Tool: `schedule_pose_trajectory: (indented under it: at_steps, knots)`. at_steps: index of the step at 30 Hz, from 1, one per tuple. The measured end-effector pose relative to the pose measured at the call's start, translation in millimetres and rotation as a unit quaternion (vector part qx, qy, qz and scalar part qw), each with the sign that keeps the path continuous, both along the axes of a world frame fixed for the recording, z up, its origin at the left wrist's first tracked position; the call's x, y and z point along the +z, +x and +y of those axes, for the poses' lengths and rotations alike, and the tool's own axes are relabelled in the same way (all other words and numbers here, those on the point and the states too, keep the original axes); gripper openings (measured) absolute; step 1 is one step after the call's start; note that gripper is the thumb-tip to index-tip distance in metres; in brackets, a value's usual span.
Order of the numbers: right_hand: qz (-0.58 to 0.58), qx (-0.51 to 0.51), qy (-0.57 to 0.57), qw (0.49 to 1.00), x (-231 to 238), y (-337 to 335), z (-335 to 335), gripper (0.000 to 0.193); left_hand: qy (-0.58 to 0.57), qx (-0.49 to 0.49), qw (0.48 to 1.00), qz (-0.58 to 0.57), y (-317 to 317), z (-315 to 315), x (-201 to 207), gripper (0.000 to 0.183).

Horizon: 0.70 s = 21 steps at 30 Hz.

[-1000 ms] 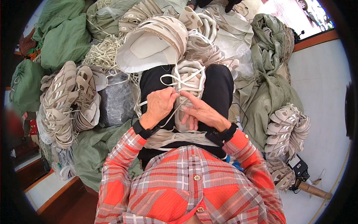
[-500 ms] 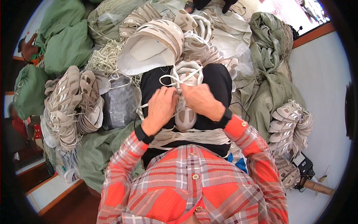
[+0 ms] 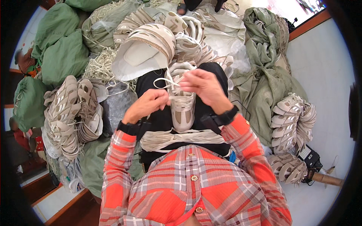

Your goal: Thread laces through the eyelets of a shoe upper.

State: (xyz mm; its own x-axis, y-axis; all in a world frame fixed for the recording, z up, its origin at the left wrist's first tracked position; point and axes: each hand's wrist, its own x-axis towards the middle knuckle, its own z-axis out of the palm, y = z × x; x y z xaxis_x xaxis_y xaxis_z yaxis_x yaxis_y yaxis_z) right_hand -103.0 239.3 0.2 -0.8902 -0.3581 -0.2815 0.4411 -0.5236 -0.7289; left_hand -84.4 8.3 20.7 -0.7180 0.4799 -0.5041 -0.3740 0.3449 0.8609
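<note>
A beige-and-white sneaker upper lies on my dark-trousered lap, toe toward me. Its white shoelace is threaded across the front and loops loosely to the left near the collar. My left hand is closed at the left side of the upper, fingertips pinched on the lace. Over the right side, my right hand is raised a little, thumb and fingers together on the lace near the tongue. A flat bundle of pale laces lies across my thighs, nearer my body.
Nested sneaker uppers are heaped just beyond my knees. More stacks of uppers stand at the left and right. Green sacks and a pile of loose laces lie at the far left. Another green sack slumps at the right.
My hands have drawn apart: the left has moved left and slightly down, the right has lifted off the upper's front. More of the crossed lacing now shows. The whole view has shifted slightly.
</note>
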Motion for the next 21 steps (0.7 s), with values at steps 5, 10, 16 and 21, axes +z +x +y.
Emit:
schedule_pose_trajectory:
  at_steps: [5,10,16,21]
  knots:
    - [0.167,-0.374,0.092,0.908,18.0,-2.6,213.3,0.005,0.077,-0.157,0.948,0.265,16.4,-34.1,17.0,0.012]
    - [0.14,-0.482,-0.019,0.865,14.3,28.1,356.6,0.023,-0.022,-0.066,0.985,0.159,16.7,-15.0,-19.4,0.019]
    - [0.302,-0.586,0.215,0.721,82.2,124.1,540.1,0.023,0.019,-0.008,0.953,0.303,12.1,12.0,-32.6,0.036]
    - [0.288,-0.561,0.148,0.762,158.4,89.2,437.2,0.023,-0.001,-0.048,0.89,0.453,3.4,39.3,-21.1,0.031]
